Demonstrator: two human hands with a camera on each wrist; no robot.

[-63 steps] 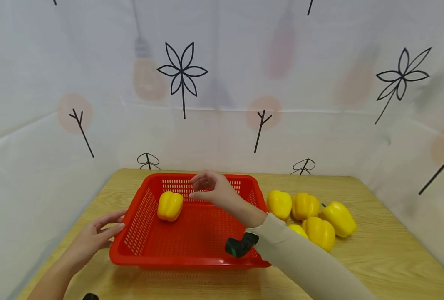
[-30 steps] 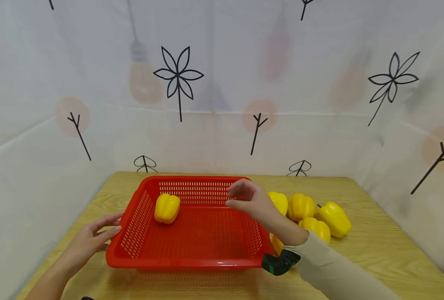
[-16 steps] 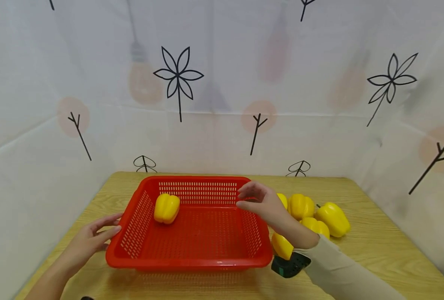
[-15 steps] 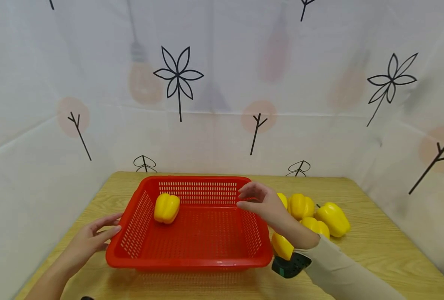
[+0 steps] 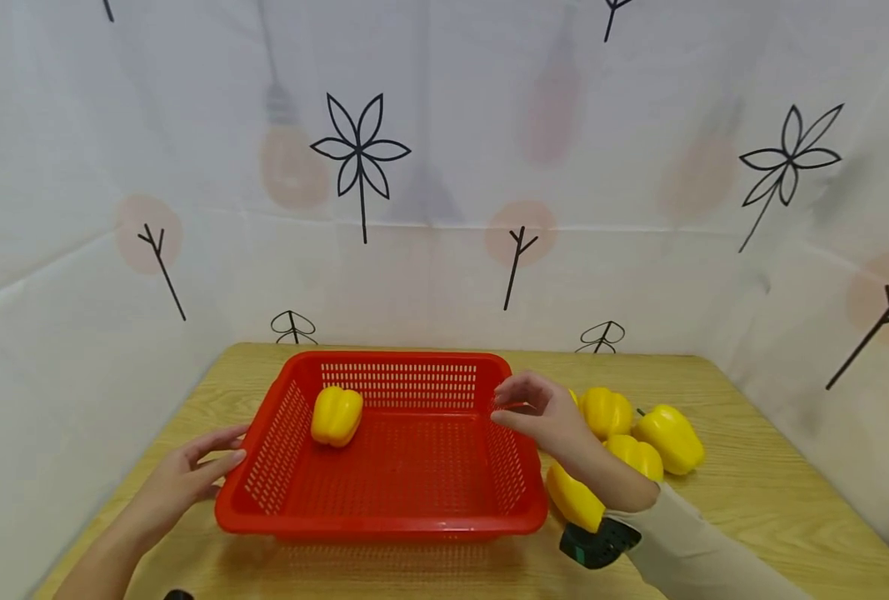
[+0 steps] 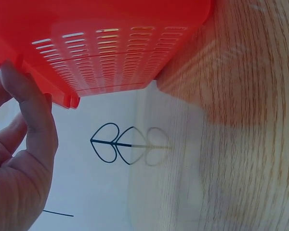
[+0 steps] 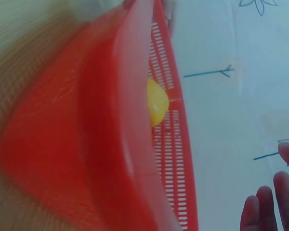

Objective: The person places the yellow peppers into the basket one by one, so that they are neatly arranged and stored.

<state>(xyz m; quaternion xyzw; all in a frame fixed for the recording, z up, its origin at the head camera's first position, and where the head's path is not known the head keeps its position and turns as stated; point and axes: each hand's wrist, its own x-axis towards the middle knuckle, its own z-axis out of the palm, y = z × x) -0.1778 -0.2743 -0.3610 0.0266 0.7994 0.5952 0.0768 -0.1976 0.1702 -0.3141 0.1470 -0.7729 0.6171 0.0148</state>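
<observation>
In the head view a red plastic basket [image 5: 384,527] with slotted walls stands in front of me, a yellow bell pepper [image 5: 337,416] lying in its left part. My left hand [image 5: 177,482] is at the basket's left side, fingertips and thumb touching the rim from outside. The left wrist view shows that hand's relaxed fingers [image 6: 33,115] right at the rim. Over the basket's right rim hovers my right hand [image 5: 545,412], fingers loosely bent and holding nothing. Beneath and beside it is a group of yellow bell peppers, the nearest pepper [image 5: 573,497] partly covered by my wrist.
Several bell peppers sit on the wooden table [image 5: 759,508] right of the basket, among them a pepper with a green stem [image 5: 671,439]. A patterned white cloth [image 5: 444,283] hangs behind and around the table. A black device [image 5: 600,543] is worn at my right wrist.
My right hand has moved right, from above the inside of the basket to its right rim, staying empty. My left hand remains at the left rim; the pepper inside stays in place.
</observation>
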